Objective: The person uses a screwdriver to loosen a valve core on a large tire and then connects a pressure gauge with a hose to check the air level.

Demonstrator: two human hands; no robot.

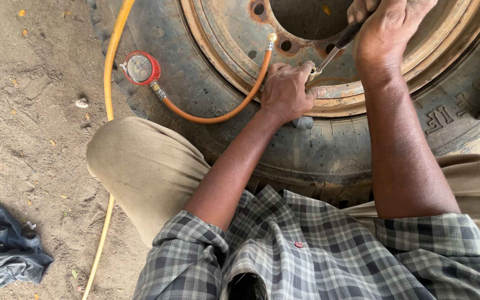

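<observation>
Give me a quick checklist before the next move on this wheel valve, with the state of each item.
1. Left hand steadying the valve at the rusty rim: ok.
2. Right hand gripping the dark-handled tool: ok.
3. Tool tip seated on the valve: cannot tell, fingers hide it.
4. Orange hose free of kinks: ok.
5. Red gauge resting on the tyre, dial readable: cannot tell.

Rusty orange rim [218, 33], red gauge [141, 68], yellow hose [108, 83], grey checked shirt [329, 250]

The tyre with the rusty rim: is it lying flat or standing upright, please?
Lying flat: the tyre rests on the dirt ground, rim facing up.
</observation>
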